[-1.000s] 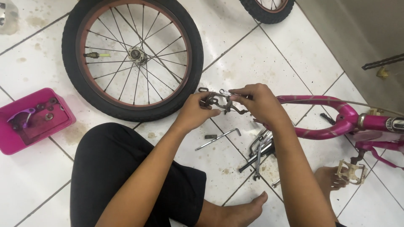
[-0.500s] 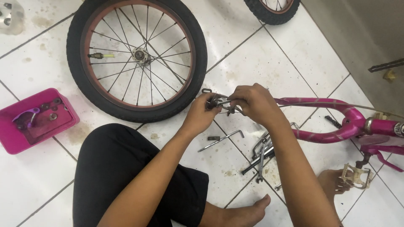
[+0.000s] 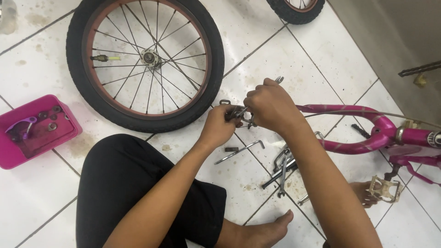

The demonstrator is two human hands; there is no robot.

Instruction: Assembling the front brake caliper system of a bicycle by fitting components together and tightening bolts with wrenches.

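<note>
My left hand (image 3: 217, 125) grips a small metal brake assembly (image 3: 238, 113) held above the tiled floor. Right beside it, my right hand (image 3: 270, 104) is closed on a metal wrench (image 3: 278, 80) whose ring end sticks up above my knuckles, its other end set against the brake part. Both hands touch the part between them. A pink bicycle frame (image 3: 367, 128) lies to the right, and a detached spoked wheel (image 3: 145, 59) with a black tyre lies flat just beyond my hands.
A pink tray (image 3: 41, 142) with small metal parts sits at the left. Loose wrenches and an L-shaped key (image 3: 243, 150) lie on the floor under my arms. A pedal (image 3: 385, 188) and my bare feet are at lower right; a second tyre (image 3: 294, 10) at top.
My hands have stayed together on the brake part, while the wrench end has risen above my right knuckles. The view has shifted slightly right.
</note>
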